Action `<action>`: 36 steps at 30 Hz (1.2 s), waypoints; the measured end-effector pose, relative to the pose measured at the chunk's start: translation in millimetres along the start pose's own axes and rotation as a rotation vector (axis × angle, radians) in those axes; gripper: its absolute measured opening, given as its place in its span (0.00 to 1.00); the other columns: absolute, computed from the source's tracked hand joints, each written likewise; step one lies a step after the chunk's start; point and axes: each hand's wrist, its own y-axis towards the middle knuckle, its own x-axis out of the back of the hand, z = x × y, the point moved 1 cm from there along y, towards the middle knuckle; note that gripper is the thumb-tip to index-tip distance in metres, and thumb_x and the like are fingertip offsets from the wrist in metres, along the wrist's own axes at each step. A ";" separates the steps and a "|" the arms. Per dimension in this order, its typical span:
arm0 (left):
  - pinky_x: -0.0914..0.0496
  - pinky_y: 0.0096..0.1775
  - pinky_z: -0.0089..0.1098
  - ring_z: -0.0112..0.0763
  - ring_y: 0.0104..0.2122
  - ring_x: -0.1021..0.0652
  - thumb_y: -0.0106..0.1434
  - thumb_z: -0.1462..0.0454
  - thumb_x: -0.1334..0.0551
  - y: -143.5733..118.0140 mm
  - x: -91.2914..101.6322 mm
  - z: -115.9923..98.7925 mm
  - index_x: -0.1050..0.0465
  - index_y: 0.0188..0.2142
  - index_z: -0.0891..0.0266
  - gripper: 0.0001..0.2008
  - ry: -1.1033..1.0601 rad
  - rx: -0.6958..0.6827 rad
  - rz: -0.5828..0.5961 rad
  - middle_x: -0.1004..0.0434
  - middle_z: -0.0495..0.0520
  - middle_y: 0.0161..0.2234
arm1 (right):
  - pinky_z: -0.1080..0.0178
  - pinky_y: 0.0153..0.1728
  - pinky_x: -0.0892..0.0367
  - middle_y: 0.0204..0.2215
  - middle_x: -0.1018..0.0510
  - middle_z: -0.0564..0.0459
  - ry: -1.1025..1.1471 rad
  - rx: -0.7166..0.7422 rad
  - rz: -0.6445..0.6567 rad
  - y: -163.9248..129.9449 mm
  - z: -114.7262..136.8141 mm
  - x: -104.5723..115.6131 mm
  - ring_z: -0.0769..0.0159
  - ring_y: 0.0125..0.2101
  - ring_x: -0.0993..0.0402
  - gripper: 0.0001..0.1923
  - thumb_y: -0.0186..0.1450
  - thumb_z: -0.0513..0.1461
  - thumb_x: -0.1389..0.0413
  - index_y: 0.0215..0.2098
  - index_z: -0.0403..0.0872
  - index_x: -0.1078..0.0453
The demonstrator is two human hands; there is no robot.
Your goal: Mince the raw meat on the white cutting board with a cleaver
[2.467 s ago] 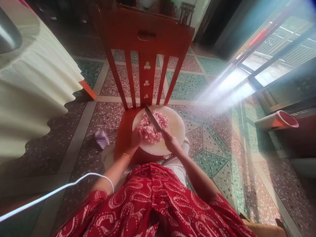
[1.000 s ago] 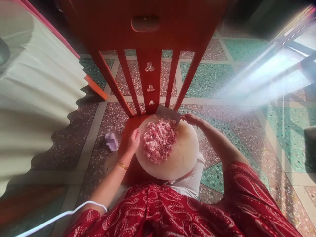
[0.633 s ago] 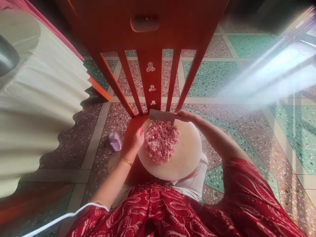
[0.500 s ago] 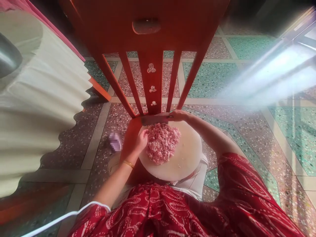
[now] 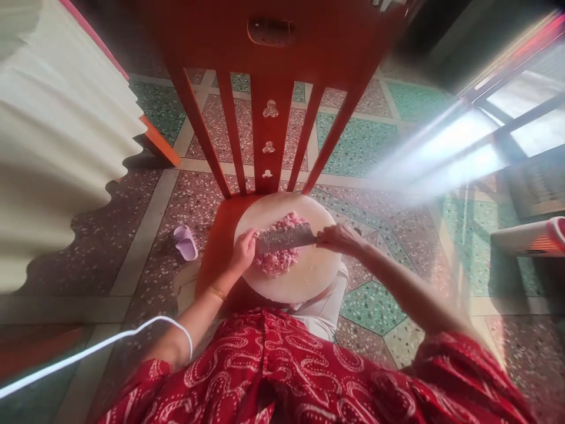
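The right hand (image 5: 342,238) is closing round the handle of the knife (image 5: 286,237), whose blade is stretching across to the left hand (image 5: 243,250). The left fingers are curling at the blade's far end; whether they are pinching it or just resting beside it, I cannot tell. The meat (image 5: 277,265) is lying on the board (image 5: 318,265) between the hands, showing above and below the blade. It is probably behaving as a soft, damp, clinging heap, best gathered from its edges. The knife is likely weighing more and staying stiff, perhaps slippery where bits are sticking; the handle is offering the safe hold. Half a second ago the knife was standing beyond the meat; now it is crossing over its middle, broad face showing, the right hand lying nearer the body.
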 end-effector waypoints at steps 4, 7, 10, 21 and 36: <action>0.33 0.54 0.45 0.42 0.48 0.25 0.65 0.59 0.49 7.9 -25.3 -12.6 0.28 0.47 0.62 0.17 -0.015 -0.031 0.083 0.24 0.60 0.45 | 0.65 0.25 0.48 0.30 0.22 0.51 0.234 -0.292 -0.101 -56.5 49.3 -53.4 0.64 0.29 0.27 0.14 0.69 0.48 0.54 0.35 0.51 0.32; 0.35 0.55 0.46 0.45 0.49 0.26 0.65 0.59 0.49 8.3 -40.3 -32.1 0.29 0.47 0.63 0.17 0.028 -0.089 0.119 0.24 0.63 0.46 | 0.66 0.27 0.44 0.28 0.23 0.52 0.423 -0.476 -0.256 -67.2 87.9 -65.0 0.62 0.29 0.26 0.15 0.69 0.48 0.57 0.33 0.51 0.34; 0.44 0.61 0.50 0.49 0.59 0.34 0.63 0.61 0.47 0.7 -55.8 -50.7 0.32 0.52 0.67 0.20 0.089 -0.203 0.119 0.31 0.66 0.55 | 0.66 0.29 0.40 0.28 0.23 0.52 0.572 -0.535 -0.428 -58.6 114.4 -40.8 0.62 0.30 0.26 0.15 0.69 0.48 0.58 0.34 0.51 0.36; 0.38 0.59 0.46 0.39 0.54 0.29 0.63 0.65 0.49 -35.2 3.8 -41.1 0.28 0.48 0.59 0.17 0.070 -0.324 0.051 0.26 0.58 0.50 | 0.59 0.43 0.31 0.44 0.24 0.44 0.691 -0.311 -0.959 -30.3 158.1 19.3 0.60 0.41 0.25 0.29 0.69 0.43 0.60 0.67 0.46 0.52; 0.33 0.52 0.42 0.39 0.44 0.25 0.65 0.61 0.51 -9.5 -12.4 9.8 0.28 0.39 0.61 0.15 -0.086 -0.021 -0.183 0.25 0.60 0.40 | 0.59 0.48 0.30 0.49 0.24 0.46 0.752 -0.337 -0.794 -37.5 177.2 2.5 0.60 0.48 0.25 0.27 0.70 0.42 0.59 0.66 0.47 0.46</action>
